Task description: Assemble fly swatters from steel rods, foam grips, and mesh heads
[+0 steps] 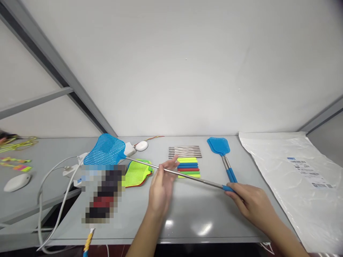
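A blue fly swatter with a long metal rod is held slanting across the table, its perforated head to the left. My right hand is closed around its blue handle. My left hand holds the rod near its middle, thumb against it and fingers behind, partly stretched out. Beneath lie green swatter heads in a stack with an orange-red edge below. Several metal rods lie in a row, with a row of coloured handle grips in front, partly behind the held rod. More blue swatters lie at right.
A white plastic mailing bag with labels covers the table's right side. White cables and plugs hang at the left. A white round device sits near the wall, and a white mouse is far left. A pixelated patch hides something left.
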`<state>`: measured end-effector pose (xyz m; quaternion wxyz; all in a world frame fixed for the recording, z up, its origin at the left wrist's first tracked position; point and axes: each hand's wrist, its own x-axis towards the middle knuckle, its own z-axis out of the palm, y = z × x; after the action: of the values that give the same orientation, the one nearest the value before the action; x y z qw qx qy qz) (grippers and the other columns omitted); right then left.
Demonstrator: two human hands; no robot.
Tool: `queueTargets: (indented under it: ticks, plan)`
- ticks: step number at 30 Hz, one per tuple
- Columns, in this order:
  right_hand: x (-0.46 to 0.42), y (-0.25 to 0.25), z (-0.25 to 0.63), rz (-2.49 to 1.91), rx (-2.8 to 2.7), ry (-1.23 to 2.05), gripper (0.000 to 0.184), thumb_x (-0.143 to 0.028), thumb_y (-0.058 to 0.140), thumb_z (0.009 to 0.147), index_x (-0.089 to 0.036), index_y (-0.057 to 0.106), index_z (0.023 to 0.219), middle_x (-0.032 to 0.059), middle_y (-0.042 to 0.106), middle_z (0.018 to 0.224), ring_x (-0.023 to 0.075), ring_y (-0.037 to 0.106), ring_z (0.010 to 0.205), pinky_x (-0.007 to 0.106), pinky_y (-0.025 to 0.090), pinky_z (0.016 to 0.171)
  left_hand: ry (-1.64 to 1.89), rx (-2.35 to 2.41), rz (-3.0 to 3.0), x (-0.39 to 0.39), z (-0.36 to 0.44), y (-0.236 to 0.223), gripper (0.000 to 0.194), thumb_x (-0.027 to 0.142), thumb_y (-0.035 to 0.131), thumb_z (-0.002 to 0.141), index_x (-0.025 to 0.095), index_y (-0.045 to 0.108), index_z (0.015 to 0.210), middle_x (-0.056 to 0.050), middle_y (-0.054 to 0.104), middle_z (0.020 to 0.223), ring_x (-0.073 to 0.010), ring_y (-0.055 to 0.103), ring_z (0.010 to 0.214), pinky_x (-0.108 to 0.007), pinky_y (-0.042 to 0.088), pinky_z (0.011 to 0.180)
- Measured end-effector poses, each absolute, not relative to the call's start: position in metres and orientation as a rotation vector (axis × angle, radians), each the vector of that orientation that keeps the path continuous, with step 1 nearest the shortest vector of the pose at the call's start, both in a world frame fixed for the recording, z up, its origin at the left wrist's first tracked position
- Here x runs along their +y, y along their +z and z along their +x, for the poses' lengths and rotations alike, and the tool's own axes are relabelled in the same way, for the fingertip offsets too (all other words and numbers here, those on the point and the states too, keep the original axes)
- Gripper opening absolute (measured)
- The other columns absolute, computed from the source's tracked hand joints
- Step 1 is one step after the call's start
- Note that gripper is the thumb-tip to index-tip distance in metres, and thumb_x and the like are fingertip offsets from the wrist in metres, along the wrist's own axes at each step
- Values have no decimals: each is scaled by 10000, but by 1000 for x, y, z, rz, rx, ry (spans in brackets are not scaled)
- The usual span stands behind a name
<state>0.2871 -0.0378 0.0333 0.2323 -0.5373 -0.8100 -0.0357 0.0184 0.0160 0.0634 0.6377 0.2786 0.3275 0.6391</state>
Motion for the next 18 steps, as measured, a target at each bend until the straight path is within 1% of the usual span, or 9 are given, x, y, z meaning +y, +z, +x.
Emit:
queueTargets:
  ticks: [2,4,6,7,9,11,13,15,18]
  plan:
    - [-41,29,295,-1452,-2227,-72,234,-338,472,947,-199,660,964,38,717,779,151,651,636,256,428,594,1596,753,558,24,-10,68,395,517,439,921,192,629,1040,-127,600,1275,-225,625,1006,-419,464,907]
    - [-44,24,300,-1434,-2207,-78,226,-338,489,940,-198,666,958,40,721,799,152,660,652,258,447,610,1831,787,398,35,-40,74,394,520,413,929,196,637,923,-90,671,1137,-171,640,832,-391,490,864]
    - [-47,20,301,-1398,-2213,-77,207,-324,506,933,-194,664,958,36,720,797,149,661,653,256,452,613,1921,855,231,44,-60,78,403,494,390,947,189,621,817,-60,701,1004,-151,630,773,-361,494,843]
    - [-48,19,300,-1384,-2220,-78,200,-315,509,932,-190,662,960,34,718,788,147,658,643,255,451,608,1947,870,200,46,-63,78,410,494,387,949,190,608,784,-50,703,976,-150,630,784,-357,490,845]
    - [-47,17,296,-1380,-2218,-100,198,-302,504,933,-179,657,958,36,714,770,148,654,624,256,446,594,1978,883,240,45,-55,77,422,522,394,939,194,590,760,-47,703,997,-168,636,879,-359,476,864]
    - [-46,17,292,-1385,-2204,-129,210,-310,497,935,-172,654,955,40,715,758,152,654,607,256,442,581,1955,900,376,37,-31,71,406,544,427,919,197,599,799,-64,692,1082,-193,615,1017,-361,453,896]
    - [-45,17,288,-1396,-2202,-143,222,-328,491,937,-178,654,954,39,717,748,156,652,591,257,435,564,1782,920,465,25,-1,63,340,505,488,908,190,616,881,-91,669,1162,-207,586,1106,-364,429,931]
    - [-44,18,286,-1423,-2193,-153,234,-340,481,941,-186,656,950,45,722,763,161,654,594,259,429,555,1705,884,455,15,22,56,353,526,475,906,205,616,947,-97,634,1236,-229,578,1133,-393,426,939]
    - [-46,19,286,-1467,-2171,-138,254,-352,467,947,-189,661,948,59,729,805,167,665,628,257,435,564,1696,856,469,8,32,52,359,511,470,912,202,634,996,-103,611,1274,-219,600,1089,-372,444,916]
